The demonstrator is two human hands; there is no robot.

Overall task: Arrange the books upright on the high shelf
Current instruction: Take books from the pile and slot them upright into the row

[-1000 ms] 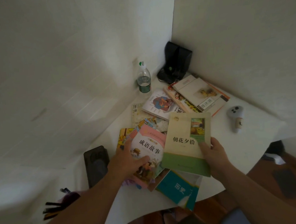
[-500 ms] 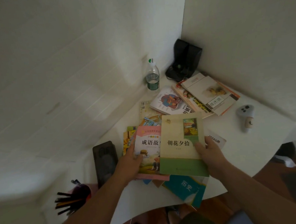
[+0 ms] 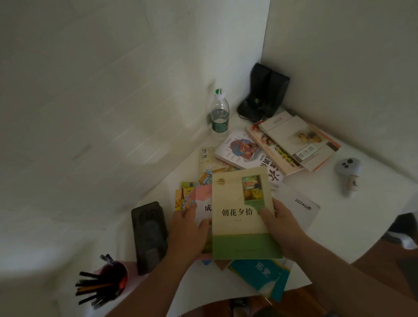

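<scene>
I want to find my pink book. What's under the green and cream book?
The pink book lies partly under the green and cream book, with a teal book below. Anything deeper is covered.

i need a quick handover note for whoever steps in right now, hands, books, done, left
Left hand: holds the pink book at its left edge.
Right hand: thumb on the cover of the green-and-cream book, gripping its right edge; it overlaps the pink one.
Other books lie flat on the white table: teal book at the near edge, stack near the corner.
Done: nothing upright; no shelf in view.
Left: gather and shelve all.
</scene>
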